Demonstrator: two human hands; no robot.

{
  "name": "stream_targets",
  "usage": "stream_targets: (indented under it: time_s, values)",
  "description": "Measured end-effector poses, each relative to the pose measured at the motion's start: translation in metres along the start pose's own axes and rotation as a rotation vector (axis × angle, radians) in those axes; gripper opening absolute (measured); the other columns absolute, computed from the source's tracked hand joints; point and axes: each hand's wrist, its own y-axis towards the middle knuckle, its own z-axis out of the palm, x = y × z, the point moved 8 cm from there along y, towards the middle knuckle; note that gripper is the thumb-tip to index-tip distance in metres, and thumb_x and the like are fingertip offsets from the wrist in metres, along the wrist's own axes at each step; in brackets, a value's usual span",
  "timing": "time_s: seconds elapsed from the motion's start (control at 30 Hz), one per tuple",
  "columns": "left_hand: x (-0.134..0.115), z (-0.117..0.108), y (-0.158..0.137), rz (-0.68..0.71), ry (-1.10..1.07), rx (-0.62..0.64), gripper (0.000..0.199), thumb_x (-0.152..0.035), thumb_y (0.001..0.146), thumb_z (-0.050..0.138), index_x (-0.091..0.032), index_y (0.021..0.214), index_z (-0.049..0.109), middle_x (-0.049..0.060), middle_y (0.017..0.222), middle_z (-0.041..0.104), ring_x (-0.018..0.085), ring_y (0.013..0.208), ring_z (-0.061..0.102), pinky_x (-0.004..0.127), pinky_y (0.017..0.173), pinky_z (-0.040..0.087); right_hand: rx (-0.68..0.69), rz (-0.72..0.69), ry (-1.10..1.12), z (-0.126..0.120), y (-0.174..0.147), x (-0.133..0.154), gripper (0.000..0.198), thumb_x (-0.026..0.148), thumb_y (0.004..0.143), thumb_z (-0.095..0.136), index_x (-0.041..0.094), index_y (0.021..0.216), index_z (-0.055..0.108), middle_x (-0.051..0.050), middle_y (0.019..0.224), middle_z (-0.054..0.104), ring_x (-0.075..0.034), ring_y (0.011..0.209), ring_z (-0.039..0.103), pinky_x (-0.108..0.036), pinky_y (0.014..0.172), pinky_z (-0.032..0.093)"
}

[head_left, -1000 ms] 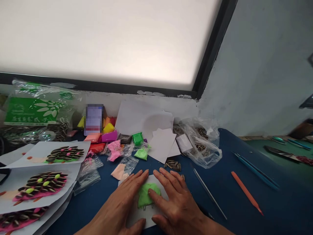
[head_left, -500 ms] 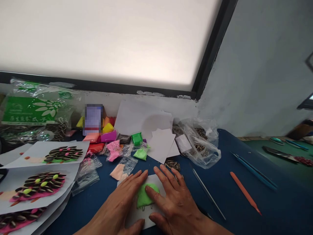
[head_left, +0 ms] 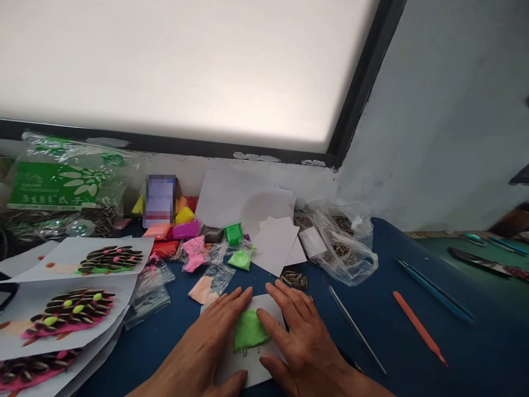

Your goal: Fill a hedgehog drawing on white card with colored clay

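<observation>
A flattened patch of light green modelling clay lies on a small white paper card, with two little drawn legs showing below its lower edge. Along the left side of the clay rests my left hand, fingers stretched out over the card. My right hand is on the other side, fingers extended, its index fingertip at the clay's upper right edge. Neither hand grips anything. A small pile of sunflower seeds sits just beyond my right fingers, and an opened packet of peach clay lies beyond the left ones.
Finished seed-and-clay hedgehog cards are stacked at left. Coloured clay packets, white paper and a plastic bag of seeds line the back. A metal tool, an orange tool and blue tweezers lie at right.
My right index finger has shifted from on top of the clay to its right edge, uncovering more of the green. The left hand stays alongside. The view has moved slightly.
</observation>
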Motion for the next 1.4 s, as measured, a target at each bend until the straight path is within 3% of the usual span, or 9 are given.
stream_targets:
  time_s: [0.1,0.2,0.4,0.57,0.67,0.83,1.07,1.27,1.4]
  values:
    - [0.001,0.002,0.0,0.029,-0.002,0.011,0.102,-0.015,0.07,0.057,-0.034,0.154,0.003,0.002,0.161,0.024,0.03,0.146,0.023,0.05,0.117,0.025,-0.038,-0.061,-0.008,-0.005,0.001,0.005,0.037,0.044,0.096,0.049,0.02,0.118,0.063,-0.017,0.142,0.049,-0.033,0.136,0.038,-0.048,0.104,0.036]
    - [0.002,0.002,0.0,0.011,0.002,0.016,0.103,-0.014,0.069,0.058,-0.034,0.154,0.003,0.002,0.16,0.025,0.031,0.146,0.022,0.052,0.117,0.025,0.031,-0.096,-0.072,-0.005,0.002,0.008,0.035,0.042,0.095,0.053,0.02,0.119,0.063,-0.017,0.14,0.053,-0.033,0.134,0.042,-0.046,0.102,0.037]
    - [-0.003,-0.001,0.0,-0.022,0.009,0.036,0.099,-0.015,0.073,0.059,-0.034,0.155,0.006,0.004,0.16,0.026,0.03,0.145,0.025,0.051,0.117,0.025,0.003,-0.062,-0.095,-0.007,0.002,0.007,0.031,0.038,0.097,0.05,0.017,0.113,0.066,-0.016,0.137,0.055,-0.031,0.133,0.043,-0.044,0.103,0.037]
    - [-0.002,-0.002,0.0,-0.024,0.013,0.033,0.1,-0.013,0.072,0.058,-0.034,0.154,0.005,0.003,0.16,0.026,0.03,0.145,0.024,0.052,0.117,0.025,-0.079,-0.075,-0.056,-0.01,0.001,0.008,0.036,0.042,0.099,0.042,0.018,0.113,0.065,-0.017,0.137,0.055,-0.03,0.133,0.043,-0.044,0.102,0.038]
    - [-0.003,-0.001,0.0,-0.007,0.007,0.031,0.102,-0.013,0.072,0.058,-0.035,0.154,0.002,0.002,0.16,0.025,0.03,0.145,0.025,0.052,0.117,0.026,-0.024,-0.154,-0.055,-0.009,0.002,0.014,0.04,0.047,0.099,0.043,0.019,0.118,0.064,-0.017,0.137,0.055,-0.03,0.132,0.044,-0.043,0.102,0.04]
    - [-0.002,0.0,0.0,-0.007,0.009,0.027,0.101,-0.012,0.073,0.058,-0.035,0.154,0.003,0.003,0.16,0.025,0.029,0.146,0.024,0.051,0.118,0.025,-0.023,-0.082,-0.062,-0.015,0.005,0.009,0.037,0.043,0.1,0.042,0.016,0.108,0.066,-0.019,0.138,0.054,-0.032,0.131,0.045,-0.044,0.099,0.043]
    - [-0.004,-0.003,0.0,-0.012,-0.001,0.021,0.099,-0.015,0.075,0.058,-0.035,0.154,0.004,0.002,0.16,0.027,0.029,0.145,0.026,0.051,0.117,0.026,-0.038,-0.073,-0.065,-0.019,-0.002,0.006,0.031,0.034,0.097,0.048,0.014,0.114,0.064,-0.018,0.134,0.058,-0.03,0.128,0.049,-0.042,0.097,0.046]
    - [-0.006,-0.005,0.0,-0.022,-0.006,0.031,0.096,-0.018,0.076,0.058,-0.035,0.154,0.005,0.003,0.159,0.029,0.03,0.144,0.028,0.052,0.116,0.026,-0.062,-0.207,-0.069,-0.018,-0.013,0.013,0.037,0.047,0.097,0.047,0.022,0.12,0.063,-0.017,0.137,0.055,-0.029,0.134,0.043,-0.041,0.1,0.043]
    - [-0.007,-0.005,0.0,-0.015,-0.008,0.03,0.095,-0.017,0.077,0.058,-0.036,0.154,0.005,0.003,0.16,0.027,0.03,0.144,0.028,0.051,0.117,0.026,-0.024,-0.184,-0.09,-0.012,-0.013,0.011,0.044,0.054,0.098,0.043,0.023,0.123,0.062,-0.018,0.142,0.05,-0.031,0.137,0.039,-0.043,0.102,0.041]
